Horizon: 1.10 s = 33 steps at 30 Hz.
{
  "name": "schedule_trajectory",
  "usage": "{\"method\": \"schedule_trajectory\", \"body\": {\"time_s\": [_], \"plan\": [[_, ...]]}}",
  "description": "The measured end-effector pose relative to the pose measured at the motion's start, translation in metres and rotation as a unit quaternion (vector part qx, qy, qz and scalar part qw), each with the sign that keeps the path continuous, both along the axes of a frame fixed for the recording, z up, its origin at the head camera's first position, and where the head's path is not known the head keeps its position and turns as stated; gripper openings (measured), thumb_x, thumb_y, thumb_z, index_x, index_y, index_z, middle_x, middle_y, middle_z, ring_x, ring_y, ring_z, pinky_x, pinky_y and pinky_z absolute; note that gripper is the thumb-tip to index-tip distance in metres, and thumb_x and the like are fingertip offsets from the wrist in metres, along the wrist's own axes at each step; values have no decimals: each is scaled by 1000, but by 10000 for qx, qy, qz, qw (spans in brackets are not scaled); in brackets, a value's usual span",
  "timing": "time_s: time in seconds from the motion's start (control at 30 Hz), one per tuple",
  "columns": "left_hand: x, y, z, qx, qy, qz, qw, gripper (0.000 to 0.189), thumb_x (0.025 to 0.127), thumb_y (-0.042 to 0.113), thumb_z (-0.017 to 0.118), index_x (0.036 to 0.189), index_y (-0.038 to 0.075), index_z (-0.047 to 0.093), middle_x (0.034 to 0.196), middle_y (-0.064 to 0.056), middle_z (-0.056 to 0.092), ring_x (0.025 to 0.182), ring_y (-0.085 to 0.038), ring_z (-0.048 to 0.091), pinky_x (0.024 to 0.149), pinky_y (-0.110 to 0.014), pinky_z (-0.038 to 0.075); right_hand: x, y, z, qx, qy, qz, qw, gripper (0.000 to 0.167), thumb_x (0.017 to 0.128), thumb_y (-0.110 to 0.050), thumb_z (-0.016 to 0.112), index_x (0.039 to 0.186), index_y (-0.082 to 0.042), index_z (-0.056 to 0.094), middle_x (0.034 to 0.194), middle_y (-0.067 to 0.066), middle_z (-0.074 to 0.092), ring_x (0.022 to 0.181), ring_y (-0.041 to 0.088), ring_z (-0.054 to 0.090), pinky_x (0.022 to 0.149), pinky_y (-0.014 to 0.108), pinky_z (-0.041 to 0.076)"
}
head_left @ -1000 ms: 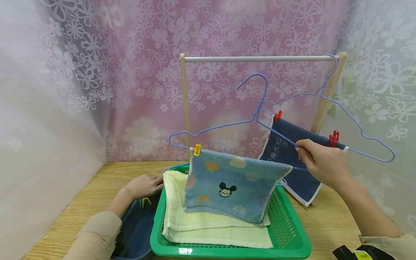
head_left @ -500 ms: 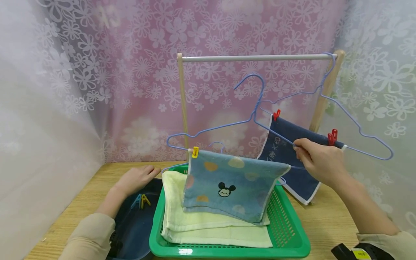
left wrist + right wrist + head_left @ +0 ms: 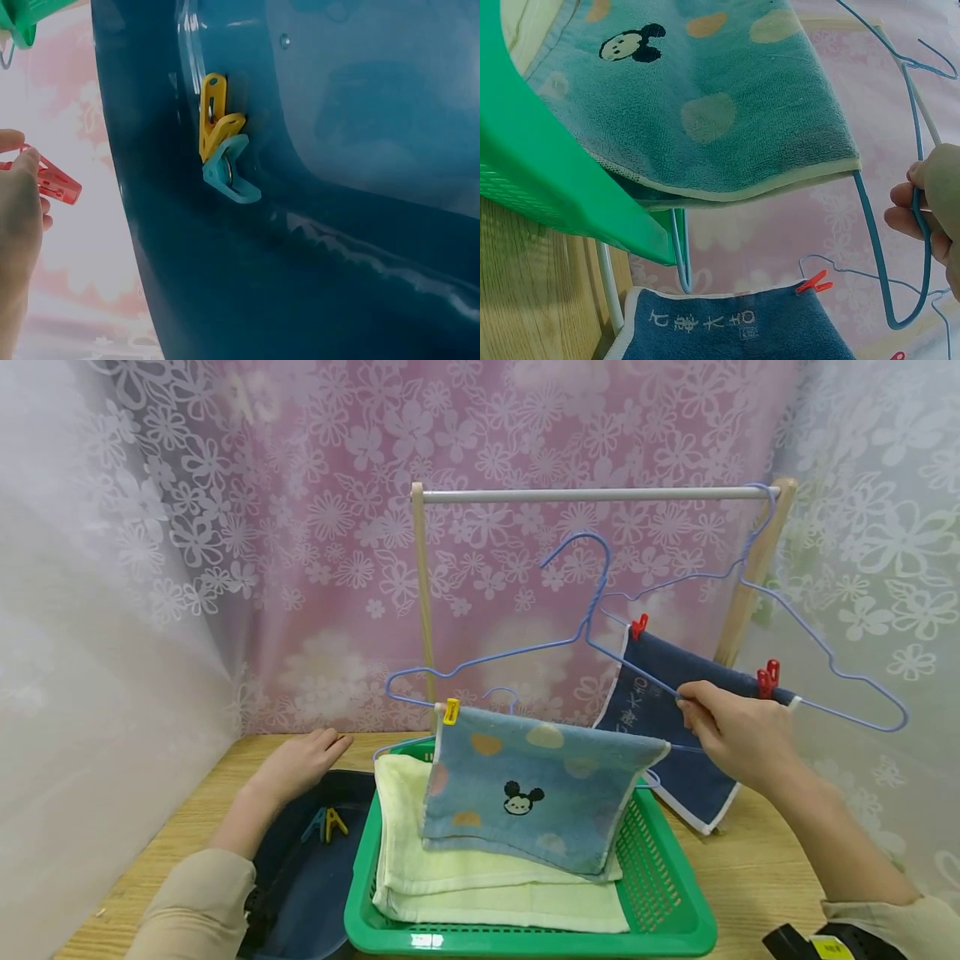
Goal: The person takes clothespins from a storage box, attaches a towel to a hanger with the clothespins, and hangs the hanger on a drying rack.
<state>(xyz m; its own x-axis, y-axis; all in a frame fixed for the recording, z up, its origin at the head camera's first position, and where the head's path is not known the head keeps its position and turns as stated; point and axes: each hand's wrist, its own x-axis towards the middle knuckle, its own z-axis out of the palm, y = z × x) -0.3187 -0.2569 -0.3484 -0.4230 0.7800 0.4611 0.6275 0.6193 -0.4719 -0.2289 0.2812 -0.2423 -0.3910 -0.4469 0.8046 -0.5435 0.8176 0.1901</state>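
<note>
My right hand grips the right arm of a blue wire hanger, holding it up above a green basket. Over the hanger's lower bar hangs a light blue towel with a cartoon mouse face; a yellow clothespin clips its left corner. My left hand is at the far edge of a dark blue tub. In the left wrist view its fingers pinch a red clothespin, hidden in the head view. A yellow clothespin and a blue clothespin lie in the tub.
Behind stands a rack with a metal rail. At its right end hangs another hanger with a navy towel and red clothespins. Pale yellow towels lie in the basket, and another hanger hook shows behind the held towel.
My left hand has drawn left, away from the basket, to the tub's far edge, uncovering the blue clothespin in the tub. The right hand and held hanger have stayed nearly still.
</note>
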Motion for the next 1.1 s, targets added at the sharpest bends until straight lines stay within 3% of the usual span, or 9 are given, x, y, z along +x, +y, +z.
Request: {"method": "schedule_trajectory", "body": {"time_s": [0.23,0.33,0.43,0.57,0.67,0.93,0.97,1.07,1.1], "plan": [[6,-2,6,81,-572,662,9961,47,78,-13,63,123,1,55,86,-11,48,67,-21,47,53,-30,41,-1,-1,-1,18,28,-35,10000,16,73,-2,66,89,-3,64,62,3,62,43,12,51,35,20,27],[7,-2,7,97,-687,834,9941,46,80,-12,62,123,0,55,87,-13,48,67,-21,47,52,-30,41,-1,-1,-2,23,15,-31,10000,10,80,-8,63,89,-3,64,62,3,62,42,12,50,34,20,27],[8,-4,7,152,-729,854,9936,43,79,-13,62,119,-1,54,89,-14,49,67,-22,48,50,-30,41,-2,-1,-2,23,18,-9,10000,15,89,-16,57,89,-2,64,62,3,62,42,12,50,34,20,27],[8,-5,8,231,-721,794,9940,39,78,-13,64,113,-1,53,87,-13,48,63,-21,48,48,-29,41,-3,-1,-3,17,62,24,10000,40,98,-33,42,88,-1,64,62,4,62,42,12,50,34,20,26],[9,-5,11,280,-716,740,9943,35,78,-12,64,108,0,53,86,-12,49,61,-20,48,47,-28,41,-3,-1,-3,15,96,22,10000,57,98,-45,29,88,-1,64,61,4,62,41,13,49,34,20,25],[12,0,20,413,-728,674,9942,18,82,-7,62,95,4,56,77,-7,44,51,-14,37,42,-25,33,-3,-2,-2,13,100,-34,9999,53,99,-43,33,88,-2,64,61,4,61,40,11,47,34,20,24],[12,1,21,440,-738,677,9940,17,82,-6,62,94,4,56,76,-7,44,51,-13,36,42,-25,33,-3,-2,-2,10,95,-53,9999,58,98,-46,28,88,-2,64,61,3,61,40,11,46,34,20,24],[12,4,22,552,-881,714,9920,16,81,-3,61,93,5,56,76,-6,43,51,-13,35,41,-24,32,-3,-2,-3,15,76,-76,9999,50,98,-42,34,88,-3,64,61,3,62,40,11,46,33,20,24],[13,5,23,586,-951,744,9910,14,81,-2,61,91,6,55,76,-6,43,51,-12,35,41,-24,32,-3,-2,-3,17,73,-86,9999,41,98,-36,41,89,-3,64,61,3,62,40,11,46,33,20,25]]}}
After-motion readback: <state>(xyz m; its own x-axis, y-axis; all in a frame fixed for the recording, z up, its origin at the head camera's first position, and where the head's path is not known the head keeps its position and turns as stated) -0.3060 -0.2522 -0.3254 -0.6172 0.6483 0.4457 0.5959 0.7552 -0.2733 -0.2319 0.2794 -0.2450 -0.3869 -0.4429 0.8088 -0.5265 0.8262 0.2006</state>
